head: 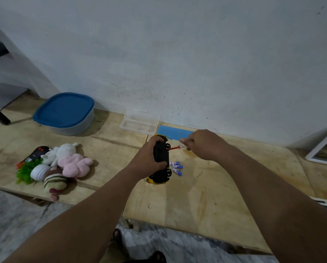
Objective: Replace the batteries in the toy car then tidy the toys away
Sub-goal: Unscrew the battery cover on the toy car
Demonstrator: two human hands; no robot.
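Fingers of your left hand [149, 158] are wrapped around the car [160, 160], which you hold belly-up above the boards [206, 196]; its black underside faces you, the yellow body shows at both ends, and two wheels [168, 146] stick out on the side away from your palm. Your thumb lies across the underside near the nearer end, the other fingers curl over the far end.

Your right hand [202, 145] is closed on the clear handle of a screwdriver [177, 148]. Its red shaft reaches from your fingertips toward the car, and the tip sits at the underside beside the far wheel. Whether it is seated in a screw you cannot tell; it is too small to see.

Just below your left fingers and the car, a few batteries [176, 168] with blue and white wraps lie loose on the boards, close together. Beyond your right fingers a flat blue piece [176, 132] rests against the foot of the wall, and beside it, past the car's far end, stands an open clear case [139, 123].

Well off to the outer side of your left hand lies a heap of toys [64, 164]: white and pink plush animals, a striped one, a green tuft, a white ball-like thing and a dark remote. Farther back from them sits a tub [66, 114] with a blue lid on.
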